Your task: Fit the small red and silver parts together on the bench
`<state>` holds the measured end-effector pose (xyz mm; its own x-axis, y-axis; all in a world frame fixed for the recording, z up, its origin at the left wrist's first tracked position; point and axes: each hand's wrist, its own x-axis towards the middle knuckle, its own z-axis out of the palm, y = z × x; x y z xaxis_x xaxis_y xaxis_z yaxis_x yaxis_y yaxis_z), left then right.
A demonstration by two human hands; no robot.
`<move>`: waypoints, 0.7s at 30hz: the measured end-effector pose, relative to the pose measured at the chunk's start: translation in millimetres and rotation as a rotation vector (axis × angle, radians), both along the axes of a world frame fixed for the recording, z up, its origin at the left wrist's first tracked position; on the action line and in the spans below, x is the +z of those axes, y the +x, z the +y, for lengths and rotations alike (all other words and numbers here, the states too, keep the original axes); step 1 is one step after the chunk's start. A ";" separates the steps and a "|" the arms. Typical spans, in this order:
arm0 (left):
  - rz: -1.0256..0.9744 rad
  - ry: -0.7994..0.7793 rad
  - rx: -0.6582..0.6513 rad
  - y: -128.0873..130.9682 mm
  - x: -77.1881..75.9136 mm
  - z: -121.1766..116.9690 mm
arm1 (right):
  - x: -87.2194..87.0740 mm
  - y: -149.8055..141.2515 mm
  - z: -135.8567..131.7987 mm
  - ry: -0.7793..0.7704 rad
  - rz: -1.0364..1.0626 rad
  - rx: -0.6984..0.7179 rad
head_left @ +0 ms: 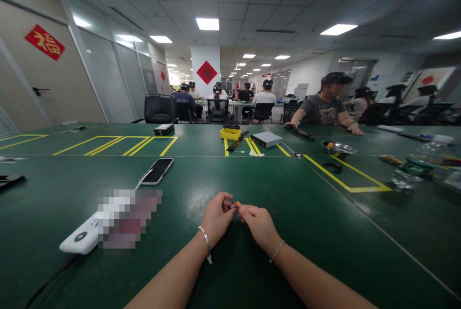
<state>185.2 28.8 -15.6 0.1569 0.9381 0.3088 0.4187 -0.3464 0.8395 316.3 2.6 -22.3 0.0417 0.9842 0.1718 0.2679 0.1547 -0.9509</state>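
Just above the green table, both my hands meet at a small orange and grey piece (234, 205), too small for me to tell its kind. My left hand (216, 218) has its fingers and thumb closed on the piece's left side. Thumb and finger of my right hand (260, 226) pinch it from the right. Most of the piece is hidden behind my fingertips.
A phone (158, 171) and a white device with a cable (79, 241) lie on the left. Farther back are a yellow bin (230, 134), a grey box (266, 139) and a metal bowl (339, 148). A person (322, 105) leans on the table at right, near a plastic bottle (412, 173).
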 end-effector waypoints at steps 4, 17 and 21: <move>0.032 0.016 -0.032 -0.9 1.5 -0.7 | 5.9 2.1 -3.0 0.090 -0.103 0.006; 0.154 0.122 -0.055 0.2 -5.3 -1.8 | 7.9 2.5 -3.6 0.119 -0.135 0.015; 0.160 0.139 -0.084 3.4 -6.5 -2.9 | 0.7 1.7 3.2 -0.022 -0.003 -0.005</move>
